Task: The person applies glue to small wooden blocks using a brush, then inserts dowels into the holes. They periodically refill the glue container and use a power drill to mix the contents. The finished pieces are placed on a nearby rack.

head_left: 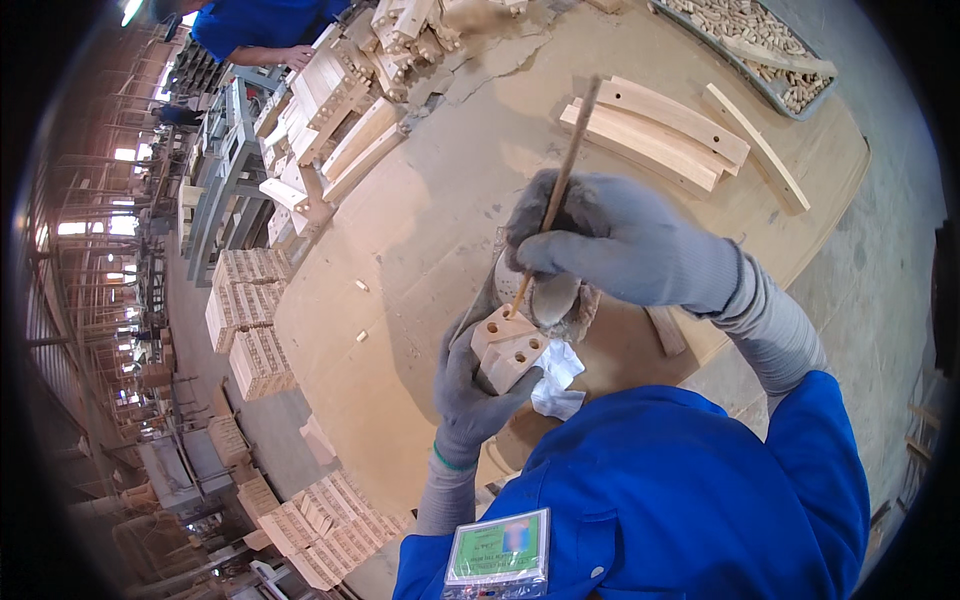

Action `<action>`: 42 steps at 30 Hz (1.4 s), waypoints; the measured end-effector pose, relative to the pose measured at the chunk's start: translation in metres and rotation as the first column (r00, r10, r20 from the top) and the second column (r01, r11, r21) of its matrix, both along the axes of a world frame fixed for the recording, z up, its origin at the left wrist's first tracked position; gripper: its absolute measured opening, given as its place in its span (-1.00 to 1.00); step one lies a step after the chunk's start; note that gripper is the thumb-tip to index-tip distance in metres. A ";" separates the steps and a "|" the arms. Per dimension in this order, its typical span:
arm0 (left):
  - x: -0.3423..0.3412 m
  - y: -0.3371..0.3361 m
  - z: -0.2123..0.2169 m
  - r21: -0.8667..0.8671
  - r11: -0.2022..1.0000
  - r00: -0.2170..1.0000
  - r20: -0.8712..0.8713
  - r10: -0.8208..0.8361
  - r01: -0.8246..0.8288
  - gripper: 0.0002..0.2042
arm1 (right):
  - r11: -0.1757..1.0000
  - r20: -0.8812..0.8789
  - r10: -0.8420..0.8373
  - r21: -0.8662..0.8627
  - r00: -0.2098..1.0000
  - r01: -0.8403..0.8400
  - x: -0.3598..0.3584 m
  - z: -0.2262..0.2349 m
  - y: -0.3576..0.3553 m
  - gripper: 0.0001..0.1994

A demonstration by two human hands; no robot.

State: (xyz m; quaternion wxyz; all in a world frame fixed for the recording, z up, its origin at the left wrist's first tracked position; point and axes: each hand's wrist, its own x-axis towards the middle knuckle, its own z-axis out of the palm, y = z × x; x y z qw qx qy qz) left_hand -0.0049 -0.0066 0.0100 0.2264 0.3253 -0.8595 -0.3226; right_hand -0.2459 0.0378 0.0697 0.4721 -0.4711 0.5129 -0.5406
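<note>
workbench (420, 200) plywood-topped | floor (880, 270) grey concrete | hall (perhaps skylit) dim at left

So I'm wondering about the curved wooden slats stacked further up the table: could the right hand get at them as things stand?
Probably not at once: the right hand is closed around a thin stick poked into the wooden block. The slats lie apart beyond it on bare table, with nothing between.

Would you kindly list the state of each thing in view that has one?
Wooden block: held up in the left hand, drilled holes facing up.
Thin stick: gripped by the right hand, tip in one hole.
Small pot: open, behind the block.
White cloth: crumpled on the table.
Curved wooden slats: stacked, lying flat.
Grey tray: filled with dowels.
</note>
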 end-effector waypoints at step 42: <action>0.104 0.016 0.028 0.083 0.960 0.808 -0.523 0.271 -0.269 -0.45 | 0.833 -0.616 -0.278 -0.537 0.737 -0.134 0.161 0.009 0.058 -0.53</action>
